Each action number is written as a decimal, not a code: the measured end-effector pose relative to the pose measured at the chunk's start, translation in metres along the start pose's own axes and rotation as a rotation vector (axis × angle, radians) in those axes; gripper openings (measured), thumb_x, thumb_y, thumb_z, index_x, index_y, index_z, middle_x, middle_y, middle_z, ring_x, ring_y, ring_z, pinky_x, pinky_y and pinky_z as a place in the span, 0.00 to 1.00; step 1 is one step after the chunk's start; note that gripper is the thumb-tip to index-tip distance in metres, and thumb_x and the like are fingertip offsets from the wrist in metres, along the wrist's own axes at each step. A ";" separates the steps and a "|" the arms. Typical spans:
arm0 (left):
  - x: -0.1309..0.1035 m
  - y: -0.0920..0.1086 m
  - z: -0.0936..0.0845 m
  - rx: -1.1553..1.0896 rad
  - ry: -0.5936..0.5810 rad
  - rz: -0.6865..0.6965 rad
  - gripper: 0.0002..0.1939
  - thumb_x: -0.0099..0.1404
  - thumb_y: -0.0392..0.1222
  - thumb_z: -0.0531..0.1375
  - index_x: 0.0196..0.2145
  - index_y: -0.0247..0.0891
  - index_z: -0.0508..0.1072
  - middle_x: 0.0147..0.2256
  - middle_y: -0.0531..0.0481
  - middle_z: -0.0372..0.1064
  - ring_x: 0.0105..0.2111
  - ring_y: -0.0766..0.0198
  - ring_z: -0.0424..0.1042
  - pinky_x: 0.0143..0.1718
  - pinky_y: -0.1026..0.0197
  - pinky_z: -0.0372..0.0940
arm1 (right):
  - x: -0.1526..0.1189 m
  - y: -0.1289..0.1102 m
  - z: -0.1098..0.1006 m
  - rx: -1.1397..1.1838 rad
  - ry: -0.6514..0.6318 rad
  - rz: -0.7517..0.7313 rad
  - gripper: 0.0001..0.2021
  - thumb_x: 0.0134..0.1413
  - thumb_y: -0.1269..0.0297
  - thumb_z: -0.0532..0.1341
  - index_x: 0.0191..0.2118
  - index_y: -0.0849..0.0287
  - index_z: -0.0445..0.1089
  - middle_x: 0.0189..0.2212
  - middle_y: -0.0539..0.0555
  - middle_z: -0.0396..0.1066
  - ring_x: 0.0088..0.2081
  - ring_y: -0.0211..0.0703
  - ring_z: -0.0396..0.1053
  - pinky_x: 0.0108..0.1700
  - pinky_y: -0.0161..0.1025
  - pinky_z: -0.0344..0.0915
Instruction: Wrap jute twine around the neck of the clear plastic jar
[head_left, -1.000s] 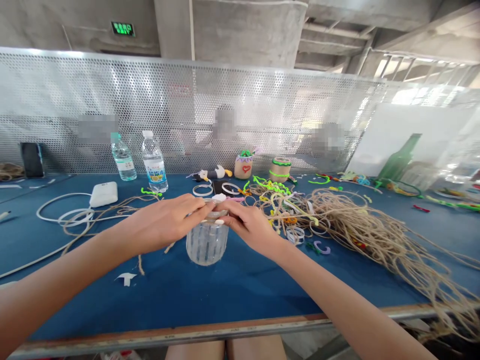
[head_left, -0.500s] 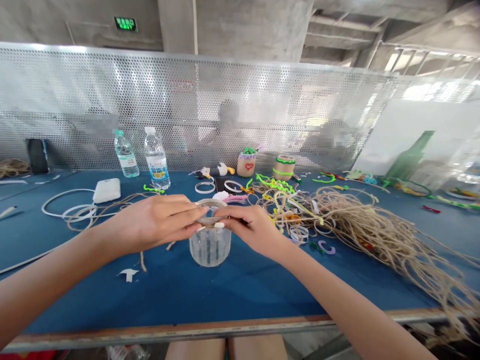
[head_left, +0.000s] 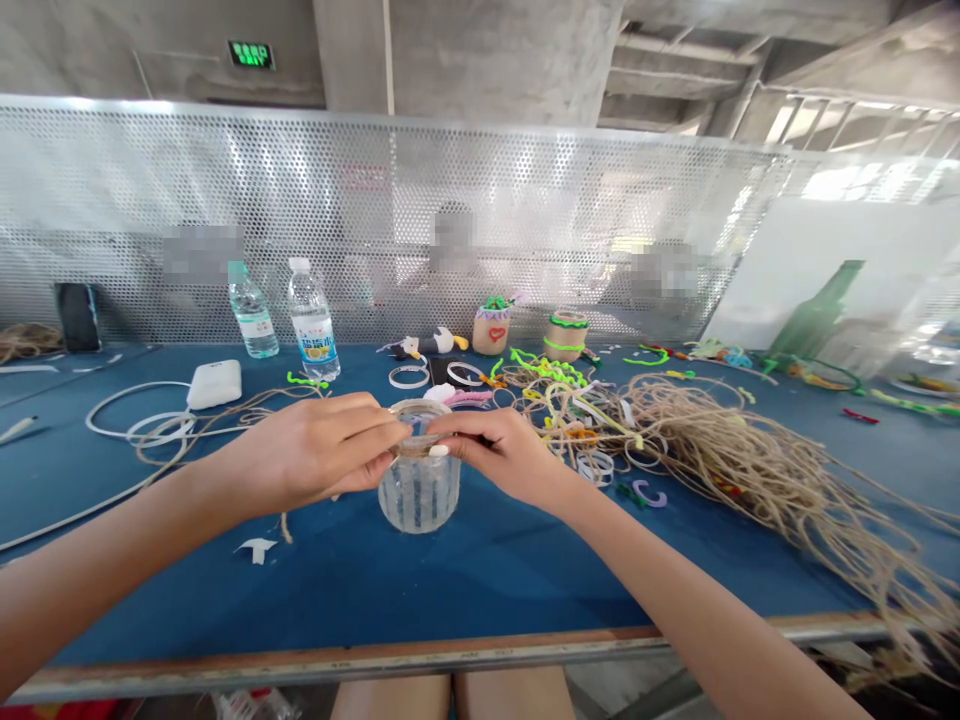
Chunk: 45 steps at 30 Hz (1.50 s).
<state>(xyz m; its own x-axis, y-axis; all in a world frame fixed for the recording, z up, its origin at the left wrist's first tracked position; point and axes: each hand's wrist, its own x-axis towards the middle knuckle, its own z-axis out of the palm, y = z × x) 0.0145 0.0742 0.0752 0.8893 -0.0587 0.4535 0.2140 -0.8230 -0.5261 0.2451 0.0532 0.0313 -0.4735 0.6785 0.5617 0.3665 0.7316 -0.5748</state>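
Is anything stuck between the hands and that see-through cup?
Only a strand of twine. The left hand and right hand press it around the clear cup near the rim, fingertips meeting there. Nothing else visible is between them.

Work surface was a table [head_left: 450,580] covered in blue felt, with a worn wood-and-metal front edge. A clear ribbed jar [head_left: 418,490] stood upright near the front centre. Left side: two water bottles [head_left: 311,320], a white charger block [head_left: 214,384] with coiled white cable [head_left: 142,425], and a white paper scrap [head_left: 255,549]. Right side: a large heap of jute twine [head_left: 750,460] with green pipe cleaners [head_left: 544,368] just beside it. Toward the back stood two twine-wrapped cups [head_left: 491,328], with white rings [head_left: 409,376] and a green glass bottle [head_left: 814,318] far right.
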 end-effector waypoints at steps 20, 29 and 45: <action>0.000 -0.006 0.006 -0.117 -0.070 -0.108 0.14 0.72 0.39 0.45 0.42 0.33 0.69 0.38 0.44 0.75 0.33 0.64 0.76 0.31 0.65 0.68 | -0.014 -0.019 -0.041 -0.050 0.033 0.154 0.09 0.55 0.65 0.59 0.26 0.62 0.67 0.19 0.46 0.59 0.20 0.29 0.52 0.22 0.30 0.49; -0.003 -0.002 0.008 -0.098 -0.058 -0.151 0.16 0.71 0.33 0.44 0.45 0.31 0.70 0.41 0.42 0.74 0.36 0.63 0.76 0.34 0.66 0.70 | -0.011 -0.005 -0.036 -0.124 0.154 0.182 0.10 0.56 0.64 0.57 0.25 0.61 0.63 0.18 0.45 0.56 0.19 0.29 0.48 0.21 0.30 0.46; -0.010 0.001 0.017 -0.017 -0.008 -0.146 0.14 0.72 0.34 0.45 0.46 0.29 0.68 0.40 0.41 0.73 0.33 0.62 0.75 0.30 0.64 0.69 | -0.011 0.000 -0.030 -0.206 0.148 0.200 0.09 0.57 0.65 0.56 0.26 0.60 0.63 0.18 0.44 0.57 0.20 0.29 0.50 0.23 0.30 0.47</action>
<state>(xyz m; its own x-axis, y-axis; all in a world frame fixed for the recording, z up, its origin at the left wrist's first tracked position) 0.0123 0.0837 0.0584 0.8523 0.0668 0.5188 0.3346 -0.8320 -0.4425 0.2747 0.0476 0.0432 -0.2596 0.8014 0.5389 0.6019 0.5706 -0.5586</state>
